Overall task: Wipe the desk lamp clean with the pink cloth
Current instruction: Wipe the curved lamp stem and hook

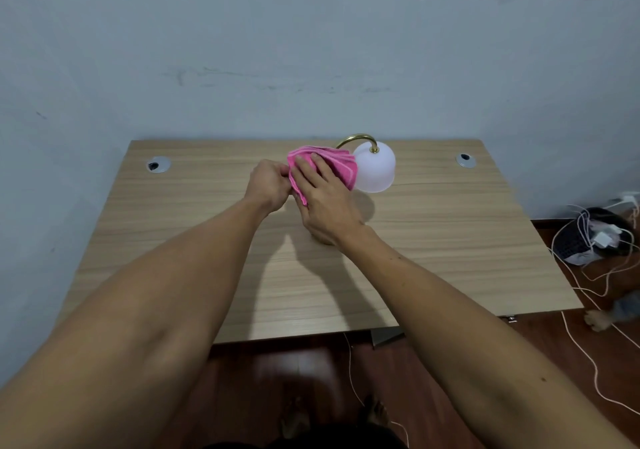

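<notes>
The desk lamp [375, 168] stands at the back middle of the wooden desk [173, 240], with a white dome shade and a curved brass neck [356, 138]. The pink cloth [337, 164] is bunched just left of the shade and hides the lamp's stem. My right hand [325, 195] lies flat over the cloth, fingers spread, pressing it against the stem. Beside it my left hand [268, 185] is closed on the cloth's left edge. The lamp's base is mostly hidden under my right wrist.
Two round cable grommets sit in the desk at the back left [158, 164] and back right [465, 159]. The wall runs close behind the desk. On the floor to the right lie white cables [588, 275] and a dark basket [575, 240].
</notes>
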Demonstrator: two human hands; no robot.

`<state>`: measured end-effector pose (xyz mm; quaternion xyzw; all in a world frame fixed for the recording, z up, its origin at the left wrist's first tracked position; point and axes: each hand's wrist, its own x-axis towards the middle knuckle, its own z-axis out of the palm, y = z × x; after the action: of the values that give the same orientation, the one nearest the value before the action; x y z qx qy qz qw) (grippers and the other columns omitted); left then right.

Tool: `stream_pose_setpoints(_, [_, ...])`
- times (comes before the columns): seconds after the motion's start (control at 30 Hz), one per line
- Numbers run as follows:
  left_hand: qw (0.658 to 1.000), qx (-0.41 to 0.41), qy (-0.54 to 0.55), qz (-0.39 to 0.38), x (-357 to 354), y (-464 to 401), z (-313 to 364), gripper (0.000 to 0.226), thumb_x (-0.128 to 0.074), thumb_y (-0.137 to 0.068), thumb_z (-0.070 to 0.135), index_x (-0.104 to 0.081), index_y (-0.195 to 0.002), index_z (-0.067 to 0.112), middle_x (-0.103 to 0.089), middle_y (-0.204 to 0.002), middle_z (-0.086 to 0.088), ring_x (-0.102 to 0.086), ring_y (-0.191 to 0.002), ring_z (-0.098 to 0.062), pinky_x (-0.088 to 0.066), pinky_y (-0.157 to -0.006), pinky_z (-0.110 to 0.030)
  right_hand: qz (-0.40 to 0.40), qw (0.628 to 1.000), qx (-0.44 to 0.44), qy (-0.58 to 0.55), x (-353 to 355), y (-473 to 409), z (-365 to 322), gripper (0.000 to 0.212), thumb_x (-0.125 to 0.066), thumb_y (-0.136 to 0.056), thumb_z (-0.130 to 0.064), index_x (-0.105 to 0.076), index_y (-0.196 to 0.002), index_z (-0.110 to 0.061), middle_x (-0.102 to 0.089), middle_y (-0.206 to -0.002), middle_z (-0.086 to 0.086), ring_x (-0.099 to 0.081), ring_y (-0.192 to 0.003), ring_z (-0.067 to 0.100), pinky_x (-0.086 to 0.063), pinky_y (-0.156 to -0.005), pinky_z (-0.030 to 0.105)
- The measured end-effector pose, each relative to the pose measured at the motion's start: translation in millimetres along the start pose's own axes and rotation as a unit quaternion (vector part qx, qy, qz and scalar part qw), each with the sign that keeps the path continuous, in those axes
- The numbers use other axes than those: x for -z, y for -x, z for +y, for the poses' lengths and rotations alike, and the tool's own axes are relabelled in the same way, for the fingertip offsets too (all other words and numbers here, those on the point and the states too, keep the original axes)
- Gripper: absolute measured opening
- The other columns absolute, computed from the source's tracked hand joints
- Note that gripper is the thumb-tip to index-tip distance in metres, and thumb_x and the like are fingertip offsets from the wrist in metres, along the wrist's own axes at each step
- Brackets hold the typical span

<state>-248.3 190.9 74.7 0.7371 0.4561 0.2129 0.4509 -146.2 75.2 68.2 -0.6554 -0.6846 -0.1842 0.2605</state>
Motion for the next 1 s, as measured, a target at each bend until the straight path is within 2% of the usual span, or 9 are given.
stream_pose_setpoints(0.07, [1.000, 0.001, 0.015, -0.003, -0.5, -0.4, 0.1, 0.022, -0.064, -0.083, -0.005, -0.074, -0.068, 0.008, -0.057, -0.046, 0.006, -0.044, -0.040, 0.003, -0.037, -0.046, -0.015, -0.005, 1.000, -0.024, -0.019, -0.2, 3.2, 2.4, 0.049, -0.068, -0.095, -0.008, -0.058, -0.140, 0.007, -0.057, -0.147, 0.025, -0.051, -0.141, 0.041, -0.029, -0.124, 0.045])
stream_pose_setpoints(0.17, [1.000, 0.003, 0.025, -0.012, -1.2, -1.8, 0.7, 0.011, -0.067, -0.086, -0.004, -0.077, -0.082, -0.003, -0.063, -0.056, -0.004, -0.048, -0.041, 0.004, -0.042, -0.057, -0.019, -0.019, 0.995, -0.090, -0.038, 0.0, 3.9, -1.0, 0.050, -0.062, -0.097, -0.003, -0.052, -0.144, 0.010, -0.052, -0.151, 0.029, -0.047, -0.144, 0.043, -0.032, -0.124, 0.048])
stream_pose_setpoints(0.23, [1.000, -0.002, 0.018, -0.012, 0.7, -1.7, 0.7, 0.017, -0.064, -0.084, -0.007, -0.075, -0.075, 0.003, -0.058, -0.046, 0.006, -0.045, -0.040, 0.004, -0.039, -0.052, -0.018, -0.025, 0.998, -0.048, -0.037, 0.2, 2.6, -1.3, 0.051, -0.069, -0.092, -0.003, -0.057, -0.140, 0.010, -0.056, -0.146, 0.027, -0.051, -0.139, 0.044, -0.036, -0.122, 0.050])
stream_pose_setpoints(0.33, [1.000, -0.012, 0.004, -0.016, 1.7, -1.4, -1.0, 0.017, -0.062, -0.082, -0.007, -0.074, -0.075, 0.003, -0.052, -0.043, 0.007, -0.044, -0.047, -0.003, -0.036, -0.052, -0.020, -0.024, 0.999, 0.030, -0.011, 0.9, 3.5, 5.0, 0.049, -0.075, -0.088, -0.008, -0.064, -0.133, 0.008, -0.062, -0.141, 0.026, -0.056, -0.135, 0.043, -0.041, -0.118, 0.051])
stream_pose_setpoints(0.47, [1.000, 0.002, 0.012, -0.011, -0.7, -4.6, -1.3, 0.007, -0.071, -0.083, -0.002, -0.077, -0.080, -0.002, -0.056, -0.041, 0.010, -0.045, -0.039, 0.005, -0.039, -0.053, -0.021, -0.003, 0.994, -0.086, -0.065, 0.4, 5.4, 3.1, 0.047, -0.069, -0.091, 0.002, -0.059, -0.136, 0.012, -0.061, -0.139, 0.030, -0.057, -0.132, 0.046, -0.044, -0.114, 0.054])
stream_pose_setpoints(0.63, [1.000, -0.012, 0.000, -0.020, 3.4, -1.6, -1.3, 0.017, -0.065, -0.082, -0.006, -0.074, -0.072, 0.005, -0.052, -0.055, -0.005, -0.046, -0.057, -0.009, -0.037, -0.058, -0.023, -0.055, 0.997, 0.021, -0.049, 3.0, 1.0, 9.6, 0.046, -0.063, -0.096, -0.006, -0.059, -0.139, 0.008, -0.059, -0.145, 0.024, -0.053, -0.137, 0.044, -0.041, -0.116, 0.054])
stream_pose_setpoints(0.77, [1.000, 0.007, 0.010, -0.025, 0.7, -4.3, 0.8, 0.006, -0.074, -0.082, 0.000, -0.075, -0.076, 0.000, -0.060, -0.060, -0.006, -0.049, -0.050, -0.007, -0.041, -0.061, -0.024, -0.014, 0.993, -0.086, -0.080, 3.3, 6.4, 9.8, 0.042, -0.064, -0.092, 0.005, -0.060, -0.132, 0.014, -0.062, -0.131, 0.030, -0.060, -0.119, 0.050, -0.047, -0.106, 0.056])
stream_pose_setpoints(0.93, [1.000, -0.014, -0.007, -0.025, 4.1, -1.5, -1.8, 0.012, -0.065, -0.081, -0.005, -0.076, -0.085, -0.004, -0.054, -0.066, -0.012, -0.045, -0.061, -0.014, -0.037, -0.060, -0.025, -0.072, 0.996, 0.055, -0.014, 5.3, -5.2, 11.4, 0.042, -0.059, -0.093, -0.009, -0.063, -0.131, 0.007, -0.065, -0.132, 0.021, -0.059, -0.120, 0.042, -0.050, -0.098, 0.051])
stream_pose_setpoints(1.0, [1.000, -0.009, 0.007, -0.029, 3.2, -1.1, -0.4, 0.012, -0.066, -0.081, -0.005, -0.077, -0.086, -0.004, -0.057, -0.066, -0.012, -0.048, -0.062, -0.016, -0.040, -0.061, -0.025, -0.057, 0.997, 0.026, -0.034, 6.9, -3.7, 14.9, 0.041, -0.060, -0.094, -0.007, -0.063, -0.132, 0.007, -0.065, -0.134, 0.022, -0.059, -0.121, 0.043, -0.049, -0.102, 0.051])
